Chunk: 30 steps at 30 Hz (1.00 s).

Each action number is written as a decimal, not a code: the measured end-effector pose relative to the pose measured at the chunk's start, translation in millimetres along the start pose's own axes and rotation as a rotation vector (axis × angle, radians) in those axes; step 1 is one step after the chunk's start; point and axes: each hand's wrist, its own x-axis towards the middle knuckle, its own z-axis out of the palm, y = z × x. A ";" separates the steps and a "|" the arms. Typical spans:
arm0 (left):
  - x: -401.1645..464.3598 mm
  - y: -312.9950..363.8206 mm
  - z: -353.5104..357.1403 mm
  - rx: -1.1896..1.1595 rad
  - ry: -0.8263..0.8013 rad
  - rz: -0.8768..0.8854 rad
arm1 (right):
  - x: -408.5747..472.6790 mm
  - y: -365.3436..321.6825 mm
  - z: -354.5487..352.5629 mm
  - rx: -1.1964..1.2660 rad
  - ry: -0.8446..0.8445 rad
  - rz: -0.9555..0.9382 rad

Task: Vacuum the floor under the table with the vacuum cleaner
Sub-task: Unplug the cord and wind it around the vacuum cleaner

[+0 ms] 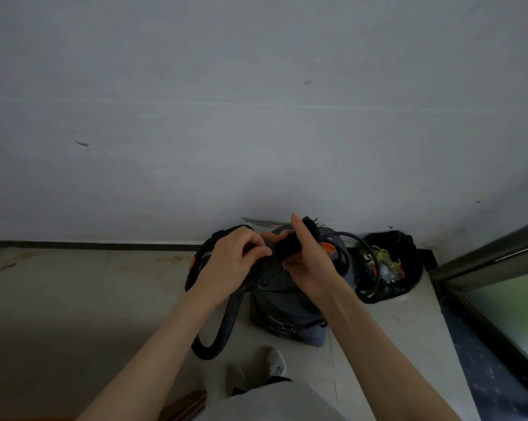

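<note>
Centre frame: right hand (306, 256) grasps coiled black power cord bundle (287, 247); left hand (232, 262) pinches its strand, above grey drum-shaped vacuum cleaner (287, 308).

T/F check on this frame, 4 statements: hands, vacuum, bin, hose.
1. Both hands work at a black cord bundle above the vacuum cleaner. True; the right hand holds it, the left hand pinches at it.
2. The vacuum cleaner stands on a table. False; it stands on the floor by the wall.
3. The bin to the right holds rubbish. True.
4. The hose lies straight. False; it curves in a loop.
</note>
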 end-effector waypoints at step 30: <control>125.0 -111.7 184.1 -1.011 -0.493 -1.199 | 149.6 23.3 -162.8 -1.159 0.507 -0.231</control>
